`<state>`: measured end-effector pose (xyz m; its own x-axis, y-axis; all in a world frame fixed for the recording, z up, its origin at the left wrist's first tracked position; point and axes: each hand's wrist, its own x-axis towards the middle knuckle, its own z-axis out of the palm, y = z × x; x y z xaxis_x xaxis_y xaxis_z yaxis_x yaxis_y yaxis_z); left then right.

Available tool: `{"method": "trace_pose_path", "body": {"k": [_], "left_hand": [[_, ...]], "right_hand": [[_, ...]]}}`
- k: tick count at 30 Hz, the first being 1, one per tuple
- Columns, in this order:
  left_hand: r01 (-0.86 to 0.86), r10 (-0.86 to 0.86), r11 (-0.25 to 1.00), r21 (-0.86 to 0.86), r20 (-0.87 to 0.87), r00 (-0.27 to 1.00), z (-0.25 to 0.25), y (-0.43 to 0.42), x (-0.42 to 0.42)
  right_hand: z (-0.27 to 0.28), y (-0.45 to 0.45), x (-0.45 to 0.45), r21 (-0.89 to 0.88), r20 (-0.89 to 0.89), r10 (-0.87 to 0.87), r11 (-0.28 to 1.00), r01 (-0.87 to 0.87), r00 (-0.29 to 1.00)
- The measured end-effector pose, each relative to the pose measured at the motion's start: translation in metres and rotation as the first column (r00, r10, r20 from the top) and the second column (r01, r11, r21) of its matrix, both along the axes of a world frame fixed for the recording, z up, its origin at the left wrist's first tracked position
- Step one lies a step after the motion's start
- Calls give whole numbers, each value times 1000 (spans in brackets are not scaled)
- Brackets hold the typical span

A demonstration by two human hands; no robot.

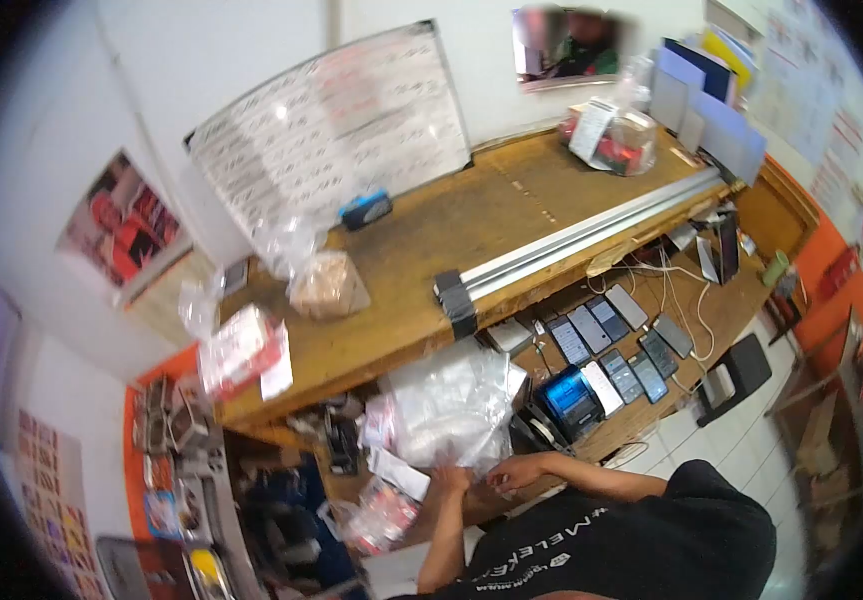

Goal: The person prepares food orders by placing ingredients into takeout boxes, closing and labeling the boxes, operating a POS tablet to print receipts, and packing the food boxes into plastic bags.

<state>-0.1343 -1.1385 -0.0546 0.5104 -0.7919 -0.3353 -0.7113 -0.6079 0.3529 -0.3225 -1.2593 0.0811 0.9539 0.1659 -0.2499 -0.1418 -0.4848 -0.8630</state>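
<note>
A large heap of clear plastic bags (451, 400) lies on the lower worktop in front of me. My left hand (451, 476) is at its near edge, fingers closed on the plastic, with the fingertips partly lost in the crumpled film. Just to the right, my right hand (516, 473) is curled with fingers drawn together; what lies in them, if anything, is too small to make out. Left of my left hand sits a red-and-white package in clear plastic (379, 515), with a white paper slip (398, 473) on it.
Several phones (585, 330) lie in rows on the lower worktop, near a lit blue screen device (568, 398) and white cables (696, 300). The upper wooden shelf (431, 250) overhangs, bearing a metal rail (591, 235), a brown wrapped parcel (328, 285) and bagged packages (241, 352).
</note>
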Motion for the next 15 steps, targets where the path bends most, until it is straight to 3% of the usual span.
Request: {"method": "trace_pose_path", "body": {"k": [2, 3, 5, 7, 9, 11, 13, 15], "left_hand": [[28, -29, 999, -30, -51, 998, 17, 3, 2], [36, -39, 999, -38, -78, 996, 25, 10, 4], [70, -104, 986, -153, -230, 968, 35, 28, 9], [82, -142, 970, -228, -258, 956, 23, 53, 13], [-85, -101, 929, -359, -470, 877, -21, 85, 24], [-417, 7, 825, -381, -731, 682, -2, 106, 3], [-304, -35, 778, -550, -521, 853, 5, 124, -1], [-378, 115, 802, -463, -500, 858, 24, 125, -26]], "right_hand": [[24, -23, -15, 153, -29, -242, 958, 243, 970], [26, -38, -22, 80, 27, -306, 950, 303, 952], [81, -66, -49, 102, -13, -464, 881, 462, 886], [87, -99, -78, 96, 94, -565, 824, 558, 819], [112, -126, -108, 122, 171, -670, 742, 659, 722], [159, -149, -134, 126, 193, -719, 693, 709, 668], [179, -176, -156, 222, 249, -766, 641, 735, 592], [193, -204, -172, 249, 306, -774, 627, 738, 554]]}}
